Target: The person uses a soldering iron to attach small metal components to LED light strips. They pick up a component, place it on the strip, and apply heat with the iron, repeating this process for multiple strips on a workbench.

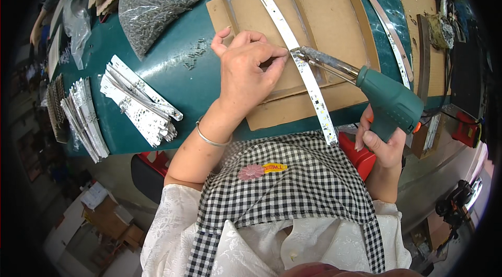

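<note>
Green plastic sheathes the soldering gun [397, 99], whose handle sits clamped in the right hand [384, 146], fingers and thumb wrapped around it just past the near edge of the bench [157, 68]. Its metal barrel points leftward over a white component strip [315, 94], the tip ending at the strip's middle; whether it touches the surface I cannot tell. That strip lies aslant across a shallow cardboard tray [334, 20] set by the near edge of the bench, its lower end reaching beyond that edge over a checked apron [282, 188]. At the strip's left side, close to the tip, the left hand [248, 68] has thumb and forefinger brought together, the other fingers bent; anything small pinched there is hidden. Toward the far edge of the bench, left of the tray, rests a clear bag [162, 7] full of small metallic pieces, and loose pieces [196, 53] lie scattered between bag and hand. Fanned strips [136, 102] are heaped along the near edge, with another bundle [86, 117] beside them at the near left corner.
</note>
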`<state>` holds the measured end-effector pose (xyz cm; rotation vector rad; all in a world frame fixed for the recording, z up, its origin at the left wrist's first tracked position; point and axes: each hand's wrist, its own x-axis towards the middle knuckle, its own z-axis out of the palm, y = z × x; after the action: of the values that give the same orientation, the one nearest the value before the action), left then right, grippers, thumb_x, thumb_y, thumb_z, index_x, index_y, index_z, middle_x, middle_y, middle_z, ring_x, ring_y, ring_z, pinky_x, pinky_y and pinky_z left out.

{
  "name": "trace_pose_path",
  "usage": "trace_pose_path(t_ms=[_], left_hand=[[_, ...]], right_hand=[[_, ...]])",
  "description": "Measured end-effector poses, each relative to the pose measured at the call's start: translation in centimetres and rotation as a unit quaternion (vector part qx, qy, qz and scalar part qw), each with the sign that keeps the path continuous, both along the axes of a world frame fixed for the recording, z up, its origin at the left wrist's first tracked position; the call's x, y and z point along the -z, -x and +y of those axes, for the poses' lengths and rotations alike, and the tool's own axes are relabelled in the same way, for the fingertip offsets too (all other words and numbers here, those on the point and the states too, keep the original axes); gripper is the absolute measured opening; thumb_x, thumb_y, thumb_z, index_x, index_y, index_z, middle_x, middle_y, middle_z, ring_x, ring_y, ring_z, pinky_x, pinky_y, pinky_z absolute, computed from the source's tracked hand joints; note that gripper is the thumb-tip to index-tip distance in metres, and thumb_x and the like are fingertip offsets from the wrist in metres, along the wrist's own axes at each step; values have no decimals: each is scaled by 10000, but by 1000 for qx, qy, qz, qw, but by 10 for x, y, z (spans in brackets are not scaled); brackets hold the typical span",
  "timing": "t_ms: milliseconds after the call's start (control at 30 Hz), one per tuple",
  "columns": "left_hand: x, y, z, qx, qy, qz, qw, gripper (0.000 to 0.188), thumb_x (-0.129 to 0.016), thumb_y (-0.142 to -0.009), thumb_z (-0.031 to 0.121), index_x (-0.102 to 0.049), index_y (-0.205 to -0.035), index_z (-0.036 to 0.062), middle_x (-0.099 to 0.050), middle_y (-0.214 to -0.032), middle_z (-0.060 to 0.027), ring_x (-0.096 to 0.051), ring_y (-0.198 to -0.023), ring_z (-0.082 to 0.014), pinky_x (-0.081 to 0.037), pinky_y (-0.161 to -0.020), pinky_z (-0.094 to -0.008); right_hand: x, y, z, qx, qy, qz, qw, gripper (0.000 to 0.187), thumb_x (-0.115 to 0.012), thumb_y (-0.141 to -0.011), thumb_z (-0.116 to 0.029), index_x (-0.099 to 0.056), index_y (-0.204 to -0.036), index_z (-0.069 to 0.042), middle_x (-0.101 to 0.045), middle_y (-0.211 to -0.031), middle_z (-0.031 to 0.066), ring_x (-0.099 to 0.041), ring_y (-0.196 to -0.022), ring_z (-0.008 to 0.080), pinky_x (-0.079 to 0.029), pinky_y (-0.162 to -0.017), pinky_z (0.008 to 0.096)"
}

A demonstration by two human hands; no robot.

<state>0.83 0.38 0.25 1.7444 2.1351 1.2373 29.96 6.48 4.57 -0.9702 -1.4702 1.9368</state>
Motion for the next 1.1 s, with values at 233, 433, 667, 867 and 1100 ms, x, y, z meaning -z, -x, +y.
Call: trace_pose_path(t_ms=[233, 433, 667, 867, 1100], left_hand=[[1, 0, 0, 0, 0, -1, 1000, 69, -819, -745, 103, -786, -780, 152, -663, -675, 42, -634, -834, -122, -256, -1062, -503], [2, 1, -1, 3, -4, -3, 1000, 70, -816, -745, 101, -787, -783, 153, -668, -682, 41, -631, -834, -122, -255, -1063, -502], [2, 1, -1, 3, -3, -9, 1000, 76, -818, -744, 100, -789, -790, 153, -670, -683, 39, -631, -839, -127, -258, -1065, -502], [-2, 2, -1, 3, 2, -1, 1000, 92, -822, -745, 96, -789, -808, 154, -676, -693, 37, -630, -836, -133, -283, -1050, -498], [-27, 2, -15, 24, -11, 49, 998, 188, -839, -715, 102, -769, -886, 140, -696, -766, 24, -636, -844, -177, -344, -996, -482]], right_hand=[[0, -3, 3, -17, 2, -3, 1000, 622, -774, -856, -172, -421, -1281, 112, -501, -850, 131, -571, -548, 195, -504, -457, 282], [3, -10, 11, 23, -8, 70, 997, 702, -782, -843, -147, -380, -1344, 135, -529, -893, 158, -568, -536, 191, -505, -412, 268], [6, -11, 11, 49, -6, 105, 993, 803, -812, -824, -150, -337, -1398, 149, -555, -907, 162, -588, -541, 191, -511, -402, 264], [8, -8, 14, 83, -27, 114, 990, 859, -821, -821, -186, -313, -1426, 151, -544, -856, 114, -597, -541, 177, -509, -423, 251], [-1, -16, 25, 144, -85, 109, 980, 859, -798, -786, -173, -331, -1441, 128, -543, -1037, 157, -568, -569, 175, -477, -468, 251]])
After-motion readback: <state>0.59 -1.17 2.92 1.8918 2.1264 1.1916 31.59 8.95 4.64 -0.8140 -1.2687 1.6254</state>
